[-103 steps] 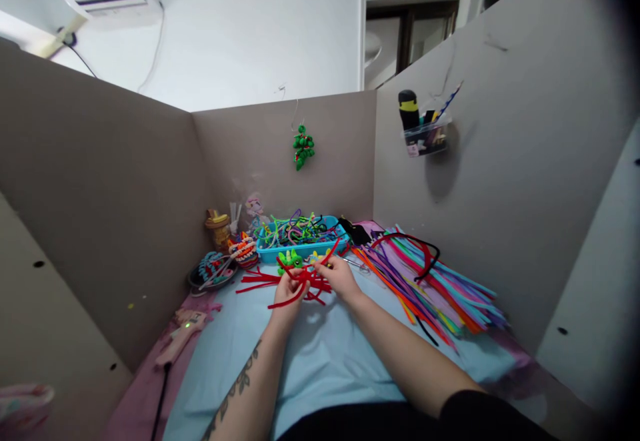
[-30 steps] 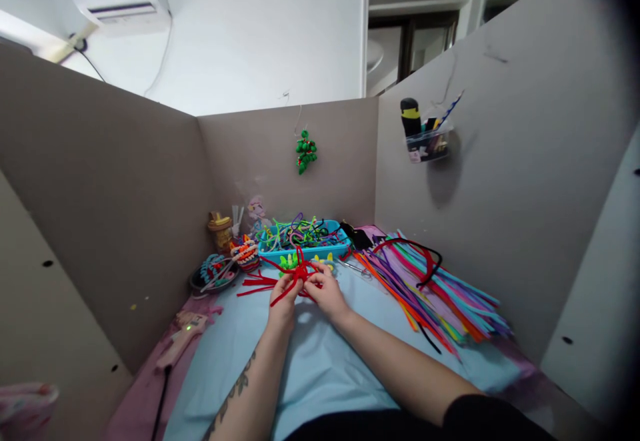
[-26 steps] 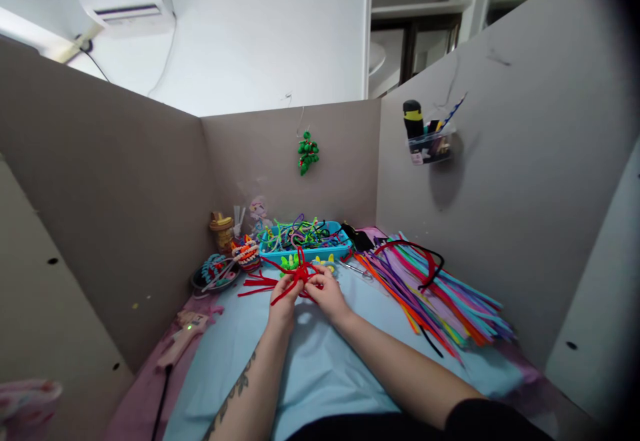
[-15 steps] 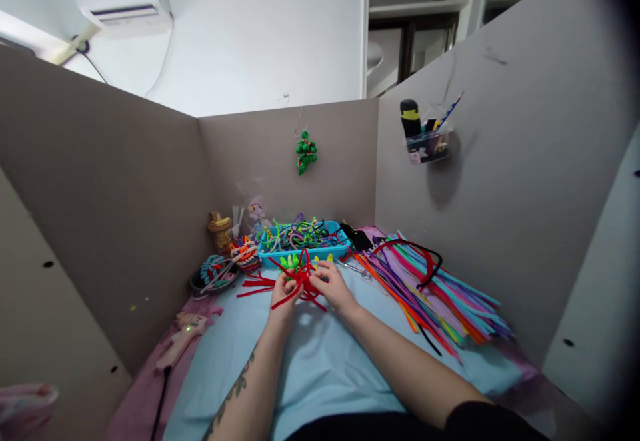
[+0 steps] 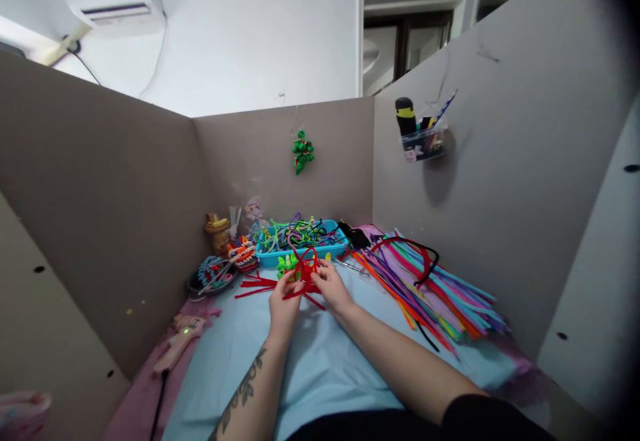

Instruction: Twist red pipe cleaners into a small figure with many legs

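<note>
Between my two hands is a cluster of red pipe cleaners [image 5: 307,269], bent and crossed, with several ends sticking out. My left hand [image 5: 286,295] pinches its lower left side. On the right side, the fingers of my right hand [image 5: 329,286] are closed on the same cluster. Part of the cluster is hidden behind my fingers. More red pipe cleaners [image 5: 256,285] lie on the light blue cloth [image 5: 320,374] left of my hands. Right behind the cluster sits a bright green bent pipe-cleaner piece [image 5: 286,265].
A blue tray [image 5: 303,254] of tangled pipe cleaners stands behind my hands. Straight coloured pipe cleaners [image 5: 425,287] lie at right near scissors [image 5: 353,267]. At left are a dark bowl [image 5: 216,286] and a pink glue gun [image 5: 179,347]. Grey panels [image 5: 283,141] enclose the table.
My left hand has turned and the red cluster has tilted, with its loops now pointing more upward. Both hands still hold it. The whole view has shifted slightly.
</note>
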The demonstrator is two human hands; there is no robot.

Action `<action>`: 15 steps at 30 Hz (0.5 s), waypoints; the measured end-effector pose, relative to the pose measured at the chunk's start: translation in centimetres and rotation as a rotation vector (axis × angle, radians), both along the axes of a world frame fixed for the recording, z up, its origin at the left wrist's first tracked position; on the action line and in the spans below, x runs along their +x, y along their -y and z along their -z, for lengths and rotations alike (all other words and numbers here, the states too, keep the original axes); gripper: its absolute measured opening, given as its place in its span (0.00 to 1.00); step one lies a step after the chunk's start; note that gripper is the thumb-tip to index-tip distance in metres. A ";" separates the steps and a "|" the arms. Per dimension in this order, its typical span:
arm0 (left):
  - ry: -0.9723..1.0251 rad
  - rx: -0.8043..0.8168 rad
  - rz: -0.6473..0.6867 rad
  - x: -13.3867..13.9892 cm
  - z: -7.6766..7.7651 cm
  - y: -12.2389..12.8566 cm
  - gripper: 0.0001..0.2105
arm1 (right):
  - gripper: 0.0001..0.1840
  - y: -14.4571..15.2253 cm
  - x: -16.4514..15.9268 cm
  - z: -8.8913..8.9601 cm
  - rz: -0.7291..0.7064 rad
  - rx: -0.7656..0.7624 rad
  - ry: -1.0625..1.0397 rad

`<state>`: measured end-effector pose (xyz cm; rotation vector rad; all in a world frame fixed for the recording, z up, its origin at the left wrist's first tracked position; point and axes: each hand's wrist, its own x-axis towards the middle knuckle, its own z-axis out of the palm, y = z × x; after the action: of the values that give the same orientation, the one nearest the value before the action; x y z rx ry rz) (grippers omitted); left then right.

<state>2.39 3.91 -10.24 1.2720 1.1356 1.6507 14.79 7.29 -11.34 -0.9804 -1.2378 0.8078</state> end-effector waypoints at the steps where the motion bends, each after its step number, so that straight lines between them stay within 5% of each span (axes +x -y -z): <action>1: 0.030 -0.001 0.012 0.1 0.1 -0.1 0.22 | 0.18 0.1 -0.1 0.0 0.009 0.007 0.003; 15: 0.233 -0.019 0.108 -0.6 0.4 -1.3 0.20 | 0.11 0.5 -0.7 0.3 -0.028 0.038 -0.027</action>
<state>1.75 5.18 -10.67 1.0775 0.9235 1.6543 14.06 6.82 -11.62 -0.9212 -1.2417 0.8138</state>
